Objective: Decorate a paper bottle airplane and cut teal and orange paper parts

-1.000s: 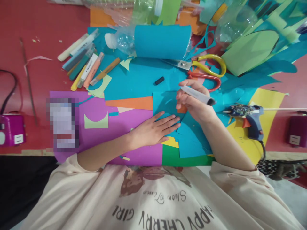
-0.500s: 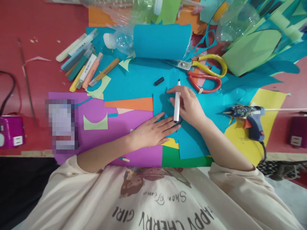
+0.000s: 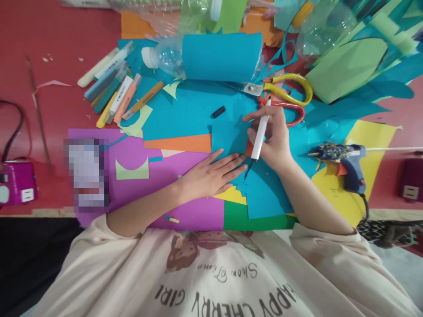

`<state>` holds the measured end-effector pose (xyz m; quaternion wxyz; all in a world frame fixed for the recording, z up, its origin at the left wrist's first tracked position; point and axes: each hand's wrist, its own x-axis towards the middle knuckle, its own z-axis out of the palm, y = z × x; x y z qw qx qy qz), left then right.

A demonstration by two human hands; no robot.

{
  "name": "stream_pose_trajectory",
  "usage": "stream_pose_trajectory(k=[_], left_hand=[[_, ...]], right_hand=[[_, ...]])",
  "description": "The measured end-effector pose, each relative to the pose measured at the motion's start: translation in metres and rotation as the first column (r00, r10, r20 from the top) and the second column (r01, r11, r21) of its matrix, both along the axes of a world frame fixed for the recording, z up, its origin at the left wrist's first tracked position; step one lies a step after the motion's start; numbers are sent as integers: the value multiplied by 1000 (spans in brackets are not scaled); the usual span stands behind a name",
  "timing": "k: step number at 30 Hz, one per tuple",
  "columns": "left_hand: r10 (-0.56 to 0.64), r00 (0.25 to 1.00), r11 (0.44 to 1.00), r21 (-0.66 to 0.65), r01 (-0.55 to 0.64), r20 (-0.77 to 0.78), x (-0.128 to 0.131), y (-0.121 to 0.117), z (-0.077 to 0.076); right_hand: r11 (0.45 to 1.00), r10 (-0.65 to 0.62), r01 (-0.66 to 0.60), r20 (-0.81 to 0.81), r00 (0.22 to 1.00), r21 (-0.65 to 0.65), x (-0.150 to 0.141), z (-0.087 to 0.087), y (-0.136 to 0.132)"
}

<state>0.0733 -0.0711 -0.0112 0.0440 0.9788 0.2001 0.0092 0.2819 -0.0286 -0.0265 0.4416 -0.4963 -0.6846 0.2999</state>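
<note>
My right hand (image 3: 272, 136) is closed around a white marker (image 3: 261, 137), its bare black nib pointing away from me toward the scissors. Flat on the paper, fingers spread, lies my left hand (image 3: 211, 176). Its fingertips rest on the edge of a small blue paper sheet (image 3: 228, 130), which overlaps the larger blue paper (image 3: 185, 110). Close to the marker's lower end, a thin dark line (image 3: 248, 171) shows on the blue sheet. The black marker cap (image 3: 218, 112) lies loose beyond my hands. Scissors (image 3: 284, 94) with yellow and red handles lie just past my right hand.
Several markers (image 3: 112, 92) lie at the upper left. A bottle wrapped in blue paper (image 3: 221, 57) lies at the back. At right is a glue gun (image 3: 350, 167) on yellow paper (image 3: 330, 193). A blurred-out phone-like object (image 3: 87, 171) rests on purple paper (image 3: 132, 189).
My right hand has moved right with the marker, which now leans more to the right. It now covers part of the scissors' red handle. My left hand stays nearly in place.
</note>
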Motion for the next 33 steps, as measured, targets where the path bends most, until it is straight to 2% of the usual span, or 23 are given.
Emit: stream_pose_trajectory(k=[5, 8, 12, 17, 19, 24, 27, 33], left_hand=[[1, 1000, 1000, -13, -2, -20, -1, 2, -1], [-4, 1000, 1000, -1, 4, -4, -1, 1, -1], [0, 1000, 1000, -17, 0, -5, -1, 0, -1], [12, 999, 998, -62, -15, -43, 0, 0, 0], [16, 999, 997, -71, -19, -52, 1, 0, 1], [14, 999, 997, -79, -17, -45, 1, 0, 0], [11, 999, 996, -83, -14, -42, 1, 0, 0], [19, 1000, 996, -85, -20, -9, 1, 0, -2]], right_hand=[[997, -69, 69, 0, 998, 18, 0, 7, 0], [995, -98, 99, -118, 988, 4, -2, 10, 0], [992, 25, -60, -292, 956, -112, -6, 10, 0], [942, 93, -202, -369, 925, -270, -10, 9, -2], [944, 104, -206, -358, 928, -259, -11, 9, -3], [973, 53, -112, -273, 961, -203, -10, 6, -3], [969, 32, -102, -296, 955, -224, -10, 8, -4], [961, 42, -96, -205, 978, -261, -10, 18, -7]])
